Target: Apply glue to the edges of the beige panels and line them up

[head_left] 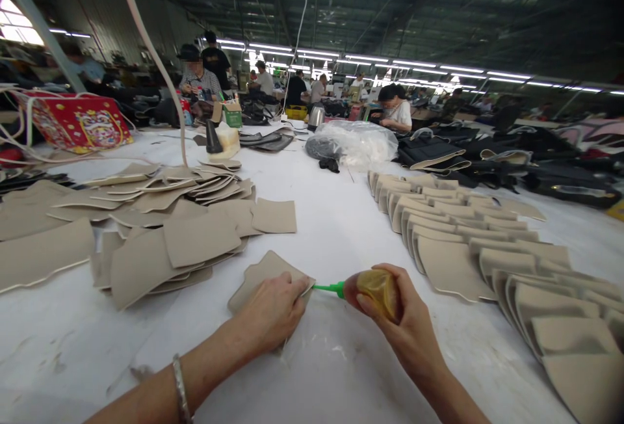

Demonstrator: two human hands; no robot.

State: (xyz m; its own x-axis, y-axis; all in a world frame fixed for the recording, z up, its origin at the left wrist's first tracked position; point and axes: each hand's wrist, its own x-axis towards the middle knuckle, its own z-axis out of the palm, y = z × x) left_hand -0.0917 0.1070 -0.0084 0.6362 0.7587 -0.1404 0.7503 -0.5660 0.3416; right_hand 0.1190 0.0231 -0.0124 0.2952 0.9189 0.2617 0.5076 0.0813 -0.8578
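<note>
Left hand (pixel 279 310): pinching a beige piece (pixel 266 271) by its edge. Right hand (pixel 407 313): wrapped around an amber bottle (pixel 374 289), green nozzle (pixel 335 289) at that edge; whether touching, hard to tell.

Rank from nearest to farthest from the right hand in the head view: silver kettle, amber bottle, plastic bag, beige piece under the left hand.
1. Amber bottle, in the right hand.
2. Beige piece, under the left hand.
3. Plastic bag, well ahead.
4. Silver kettle, beyond the bag, left of it.
</note>
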